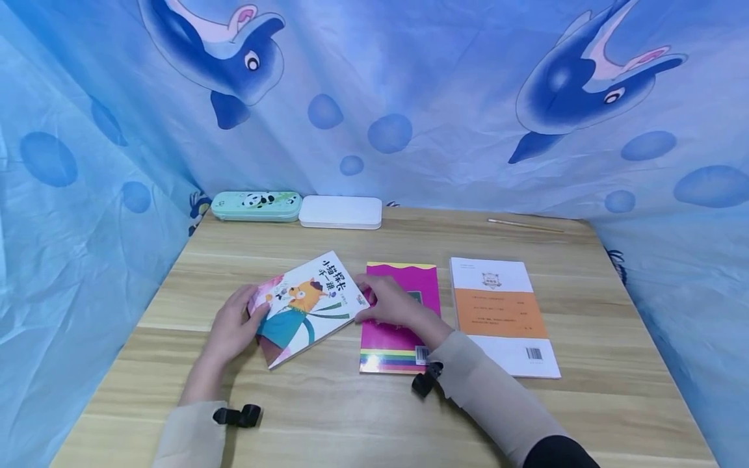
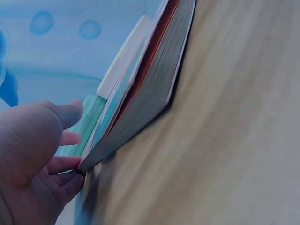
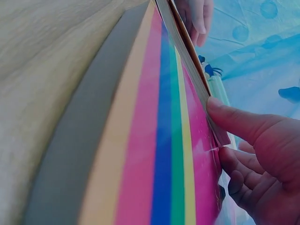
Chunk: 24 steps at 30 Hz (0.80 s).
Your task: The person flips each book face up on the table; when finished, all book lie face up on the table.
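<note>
A children's book [image 1: 316, 296] with a cartoon orange cat on its white cover lies tilted between both hands, its right corner over a pink book [image 1: 374, 341]. My left hand [image 1: 233, 325] holds its left edge; fingertips [image 2: 70, 180] tuck under the lower edge while the thumb stands above the cover. At the opposite corner, my right hand [image 1: 389, 302] pinches the book, with the thumb [image 3: 229, 115] on top and fingers beneath. In the right wrist view, the pink book's striped cover [image 3: 161, 140] runs beneath that corner.
Right of the pink book lies a white book [image 1: 497, 276] with an orange band. A green panda pencil case [image 1: 257, 211] and a white case [image 1: 341, 213] sit at the table's back left. A thin stick [image 1: 526, 225] lies back right, before the blue dolphin curtain [image 1: 445, 175].
</note>
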{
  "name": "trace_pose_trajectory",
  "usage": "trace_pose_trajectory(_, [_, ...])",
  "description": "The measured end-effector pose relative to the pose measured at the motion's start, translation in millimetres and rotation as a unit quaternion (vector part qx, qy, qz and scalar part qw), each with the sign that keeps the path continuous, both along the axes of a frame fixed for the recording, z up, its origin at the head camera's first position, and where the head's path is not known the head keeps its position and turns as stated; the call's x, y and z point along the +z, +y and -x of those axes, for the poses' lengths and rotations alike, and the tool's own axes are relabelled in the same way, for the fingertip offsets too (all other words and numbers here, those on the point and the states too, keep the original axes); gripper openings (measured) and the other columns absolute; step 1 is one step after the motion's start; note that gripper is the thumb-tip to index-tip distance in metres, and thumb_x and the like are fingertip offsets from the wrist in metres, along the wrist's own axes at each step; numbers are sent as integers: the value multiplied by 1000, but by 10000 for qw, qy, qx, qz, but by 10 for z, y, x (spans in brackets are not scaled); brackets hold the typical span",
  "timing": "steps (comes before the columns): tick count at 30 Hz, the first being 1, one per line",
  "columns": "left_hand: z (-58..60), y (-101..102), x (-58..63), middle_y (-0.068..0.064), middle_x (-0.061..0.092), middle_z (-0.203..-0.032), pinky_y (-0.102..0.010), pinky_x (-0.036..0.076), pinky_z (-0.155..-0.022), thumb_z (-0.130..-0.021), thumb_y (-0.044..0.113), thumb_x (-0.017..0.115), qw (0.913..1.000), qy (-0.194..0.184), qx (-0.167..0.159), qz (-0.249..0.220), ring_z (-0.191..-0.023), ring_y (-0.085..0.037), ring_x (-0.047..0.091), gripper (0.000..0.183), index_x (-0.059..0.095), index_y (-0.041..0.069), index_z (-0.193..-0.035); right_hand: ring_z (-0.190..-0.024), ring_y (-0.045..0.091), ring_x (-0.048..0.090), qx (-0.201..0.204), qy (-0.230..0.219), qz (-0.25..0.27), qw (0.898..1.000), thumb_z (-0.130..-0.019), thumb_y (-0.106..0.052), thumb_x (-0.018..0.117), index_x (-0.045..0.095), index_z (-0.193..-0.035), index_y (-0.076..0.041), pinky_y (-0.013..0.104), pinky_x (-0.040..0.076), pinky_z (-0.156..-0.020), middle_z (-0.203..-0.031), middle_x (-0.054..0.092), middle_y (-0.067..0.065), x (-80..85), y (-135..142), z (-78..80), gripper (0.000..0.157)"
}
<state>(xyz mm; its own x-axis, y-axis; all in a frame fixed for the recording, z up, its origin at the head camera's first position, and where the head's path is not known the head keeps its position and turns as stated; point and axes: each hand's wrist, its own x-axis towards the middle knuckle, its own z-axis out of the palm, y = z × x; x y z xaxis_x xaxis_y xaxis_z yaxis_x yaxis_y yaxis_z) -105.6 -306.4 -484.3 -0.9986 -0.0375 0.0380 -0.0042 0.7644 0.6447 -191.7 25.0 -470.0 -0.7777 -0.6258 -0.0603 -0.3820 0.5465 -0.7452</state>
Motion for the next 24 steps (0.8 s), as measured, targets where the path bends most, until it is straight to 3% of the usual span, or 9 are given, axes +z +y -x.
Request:
trace_pose_trajectory(10, [-139,-34,-9,-37,34,-151,-68,28,-113,-106,36,54,9997,179,138,50,-140,-55,31,64,42,-14,-145,-74,11,60,-115,144,-158,9997,-81,-20,88,69,-127,-13,23,53,-63,-104,72,-6,6,-95,71,50])
trace_pose_trajectory(15, [-188,-54,-6,-36,38,-148,-69,29,-112,-105,34,55,9994,274,189,132,-138,-55,34,63,44,-14,-143,-83,7,62,-130,329,-313,9989,-83,-21,86,72,-122,-12,21,53,-71,-106,75,-3,3,-144,112,43])
trace_pose_trajectory(20, [-240,-80,-3,-35,42,-147,-69,31,-110,-105,33,56,9992,266,226,188,-137,-54,36,61,45,-14,-143,-82,8,60,-171,529,-537,9970,-82,-21,86,75,-114,-11,21,52,-75,-95,72,-5,-10,-194,156,35])
trace_pose_trajectory(24, [-291,-98,15,-37,41,-145,-69,31,-110,-105,22,56,9991,317,211,202,-135,-56,37,53,47,-16,-140,-80,9,58,-258,656,-689,9951,-82,-22,87,75,-113,-12,22,51,-74,-90,70,-6,-20,-229,175,34])
